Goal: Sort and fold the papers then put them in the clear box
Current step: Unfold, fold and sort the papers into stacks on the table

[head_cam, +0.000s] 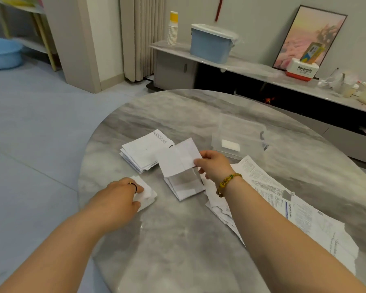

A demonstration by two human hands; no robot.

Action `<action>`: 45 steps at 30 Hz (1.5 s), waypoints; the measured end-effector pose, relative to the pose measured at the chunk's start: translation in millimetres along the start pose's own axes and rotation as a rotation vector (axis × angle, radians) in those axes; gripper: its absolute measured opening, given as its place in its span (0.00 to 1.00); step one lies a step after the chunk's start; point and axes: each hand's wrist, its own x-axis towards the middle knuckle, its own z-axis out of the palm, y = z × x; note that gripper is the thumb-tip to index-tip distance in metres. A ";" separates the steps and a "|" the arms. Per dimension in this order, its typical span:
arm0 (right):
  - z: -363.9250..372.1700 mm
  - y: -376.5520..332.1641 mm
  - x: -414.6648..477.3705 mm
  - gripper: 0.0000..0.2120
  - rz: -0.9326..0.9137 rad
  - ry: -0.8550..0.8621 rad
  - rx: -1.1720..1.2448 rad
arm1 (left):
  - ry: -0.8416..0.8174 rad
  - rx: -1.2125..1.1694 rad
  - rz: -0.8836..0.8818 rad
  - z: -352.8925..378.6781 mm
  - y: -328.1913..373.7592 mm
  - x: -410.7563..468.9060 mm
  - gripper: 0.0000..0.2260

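My right hand [212, 163] pinches the edge of a creased white paper [176, 158] and holds it above a folded stack [187, 186] on the marble table [178, 240]. My left hand [119, 194] grips a small folded paper [147, 195] near the table's left edge. Another pile of folded papers [145, 152] lies further back. Unfolded printed sheets [283, 199] spread under my right forearm. The clear box [239, 137] stands behind my right hand with one white folded piece inside.
Behind the table runs a low cabinet with a blue lidded bin [211, 43], stacked paper cups [172, 28], a framed picture [309, 37] and a red-and-white box [302, 68]. A blue basin [2, 52] sits on the floor at left.
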 end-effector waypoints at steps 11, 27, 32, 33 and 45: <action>48.7 -25.1 51.9 0.13 -0.029 -0.031 -0.008 | -0.065 -0.064 0.025 -9.2 -32.6 -1.2 0.19; 67.1 -32.7 61.8 0.10 -0.043 -0.066 -0.038 | -0.044 -0.214 -0.048 -13.4 -49.6 8.3 0.20; 67.3 -29.1 53.1 0.14 -0.038 -0.046 -0.036 | -0.068 -0.252 -0.155 -14.0 -60.3 2.8 0.29; 65.7 -30.7 46.3 0.13 -0.028 -0.057 -0.002 | -0.085 -0.255 -0.164 -13.5 -60.6 2.3 0.31; 78.9 -9.1 -32.3 0.10 0.098 -0.357 -0.068 | -0.117 -0.325 -0.146 -16.9 -68.7 -5.2 0.36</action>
